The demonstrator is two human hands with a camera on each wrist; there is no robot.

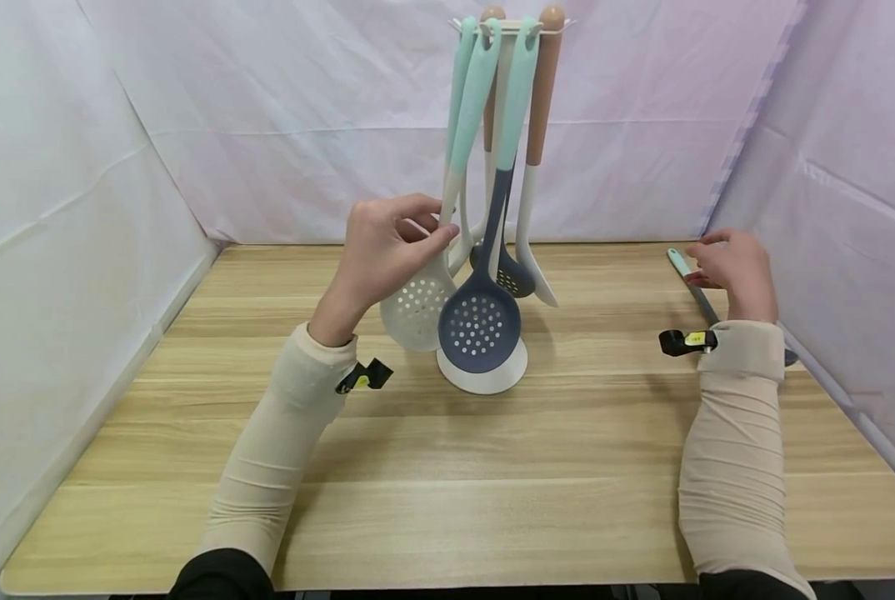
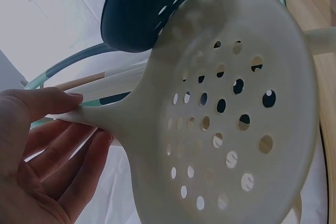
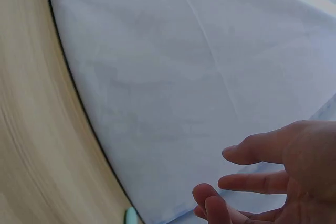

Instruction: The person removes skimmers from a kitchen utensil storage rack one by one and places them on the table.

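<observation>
The utensil stand (image 1: 482, 372) sits on the wooden table (image 1: 447, 500), its round white base toward the far middle of the tabletop. Several utensils hang from the rack at its top: a white skimmer (image 1: 417, 310) with a mint handle, a dark blue skimmer (image 1: 479, 323) just to the right of it, and behind these a smaller dark slotted spoon (image 1: 513, 279) and a white turner (image 1: 536, 267) with a tan handle.

The left hand (image 1: 383, 250) is raised at the left side of the stand. Its thumb and fingers (image 2: 63, 103) are curled around the neck of the white skimmer, just above the perforated bowl (image 2: 231, 119), pinching it. The skimmer's handle top is on the rack. In the left wrist view the dark blue skimmer (image 2: 142, 14) lies directly behind the white bowl.

The right hand (image 1: 732, 271) is well to the right of the stand, near the table's right edge. Its fingers (image 3: 252, 153) are loosely spread and relaxed, holding nothing. A mint-handled utensil (image 1: 689, 279) lies on the table just beside it; contact cannot be determined.

A black clip with a yellow label (image 1: 687, 340) sits at each wrist; its writing is too small to read. No brand marking is legible on any utensil.
</observation>
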